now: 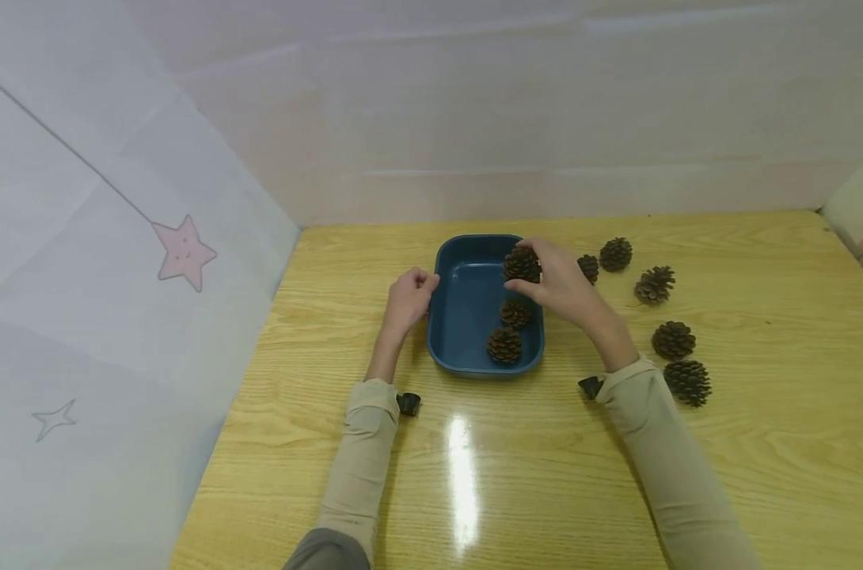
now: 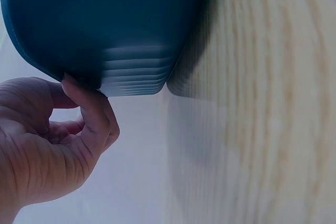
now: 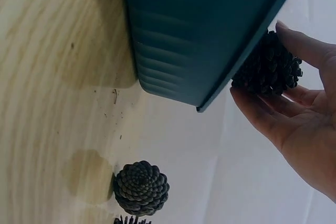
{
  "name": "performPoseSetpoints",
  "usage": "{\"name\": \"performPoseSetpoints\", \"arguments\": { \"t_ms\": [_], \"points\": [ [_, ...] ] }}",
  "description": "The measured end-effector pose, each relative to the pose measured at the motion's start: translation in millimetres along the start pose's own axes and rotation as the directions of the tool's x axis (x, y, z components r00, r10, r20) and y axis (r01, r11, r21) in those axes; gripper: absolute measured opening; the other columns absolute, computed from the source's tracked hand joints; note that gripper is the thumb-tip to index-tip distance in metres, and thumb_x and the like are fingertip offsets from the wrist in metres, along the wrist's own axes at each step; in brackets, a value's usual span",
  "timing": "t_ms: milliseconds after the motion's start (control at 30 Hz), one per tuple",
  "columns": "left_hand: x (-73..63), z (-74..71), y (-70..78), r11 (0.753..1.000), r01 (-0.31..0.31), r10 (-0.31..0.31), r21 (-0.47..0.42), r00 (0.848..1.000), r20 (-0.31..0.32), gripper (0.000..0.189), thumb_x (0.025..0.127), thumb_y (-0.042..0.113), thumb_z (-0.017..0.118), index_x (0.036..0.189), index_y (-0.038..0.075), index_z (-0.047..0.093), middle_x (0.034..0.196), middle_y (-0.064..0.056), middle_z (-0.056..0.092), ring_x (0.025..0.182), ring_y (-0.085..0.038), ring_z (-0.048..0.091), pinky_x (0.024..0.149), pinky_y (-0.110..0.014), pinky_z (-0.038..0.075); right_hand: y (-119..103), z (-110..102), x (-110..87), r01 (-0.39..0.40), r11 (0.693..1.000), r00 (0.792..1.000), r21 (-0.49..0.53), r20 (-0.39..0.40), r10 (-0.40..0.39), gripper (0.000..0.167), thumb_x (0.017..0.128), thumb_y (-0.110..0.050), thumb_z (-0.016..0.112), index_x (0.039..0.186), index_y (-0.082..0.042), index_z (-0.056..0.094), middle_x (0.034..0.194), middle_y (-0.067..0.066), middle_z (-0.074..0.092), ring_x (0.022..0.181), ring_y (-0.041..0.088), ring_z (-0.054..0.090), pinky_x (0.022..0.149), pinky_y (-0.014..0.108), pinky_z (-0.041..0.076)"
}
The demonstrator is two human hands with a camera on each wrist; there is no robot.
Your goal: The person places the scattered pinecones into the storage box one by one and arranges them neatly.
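A dark blue rectangular dish (image 1: 467, 305) stands on the table, with two pine cones (image 1: 505, 345) lying along its right side near the front. My left hand (image 1: 408, 299) pinches the dish's left rim between thumb and bent fingers, which the left wrist view shows right at the edge. Another pine cone (image 1: 522, 264) is gripped by my right hand (image 1: 567, 286) over the dish's back right part. In the right wrist view, thumb and fingers spread around this cone, and the dish wall hides some of it.
Several more pine cones (image 1: 674, 340) lie scattered on the wooden table (image 1: 781, 380) to the right of the dish, one partly behind my right hand. A pale sheet (image 1: 474, 119) hangs behind the table's back edge, and another with a pink star (image 1: 185, 252) covers the left side.
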State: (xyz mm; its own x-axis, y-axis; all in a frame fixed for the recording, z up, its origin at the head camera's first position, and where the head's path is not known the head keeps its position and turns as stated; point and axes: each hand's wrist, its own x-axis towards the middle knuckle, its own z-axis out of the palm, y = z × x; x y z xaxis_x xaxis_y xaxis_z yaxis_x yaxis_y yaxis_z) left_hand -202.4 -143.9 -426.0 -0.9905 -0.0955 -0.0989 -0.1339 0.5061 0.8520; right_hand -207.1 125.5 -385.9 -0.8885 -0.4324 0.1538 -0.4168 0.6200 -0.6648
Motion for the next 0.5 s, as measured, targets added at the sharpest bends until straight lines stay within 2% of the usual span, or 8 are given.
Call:
{"name": "performPoseSetpoints", "arguments": {
  "t_ms": [167,500],
  "points": [
    [-0.7,-0.9,0.9,1.000,0.000,0.000,0.004,1.000,0.002,0.030,0.108,0.028,0.057,0.112,0.000,0.067,0.092,-0.012,0.064,0.068,-0.019,0.058,0.058,-0.028,0.052,0.9,4.2,1.1,0.010,1.000,1.000,-0.001,-0.003,-0.010,0.067,0.096,-0.020,0.078,0.148,0.006,0.044,0.148,0.028,0.048,0.135,0.046,0.048,0.107,0.060,0.042],
    [-0.4,-0.8,0.9,1.000,0.008,-0.009,0.002,1.000,0.002,0.030,0.108,0.029,0.057,0.112,0.000,0.067,0.093,-0.013,0.064,0.068,-0.018,0.058,0.062,-0.034,0.055,5.3,8.3,1.2,0.017,1.000,1.000,0.019,-0.005,-0.017,0.066,0.095,-0.019,0.079,0.147,0.004,0.044,0.148,0.027,0.049,0.135,0.045,0.048,0.107,0.059,0.043]
  ]
}}
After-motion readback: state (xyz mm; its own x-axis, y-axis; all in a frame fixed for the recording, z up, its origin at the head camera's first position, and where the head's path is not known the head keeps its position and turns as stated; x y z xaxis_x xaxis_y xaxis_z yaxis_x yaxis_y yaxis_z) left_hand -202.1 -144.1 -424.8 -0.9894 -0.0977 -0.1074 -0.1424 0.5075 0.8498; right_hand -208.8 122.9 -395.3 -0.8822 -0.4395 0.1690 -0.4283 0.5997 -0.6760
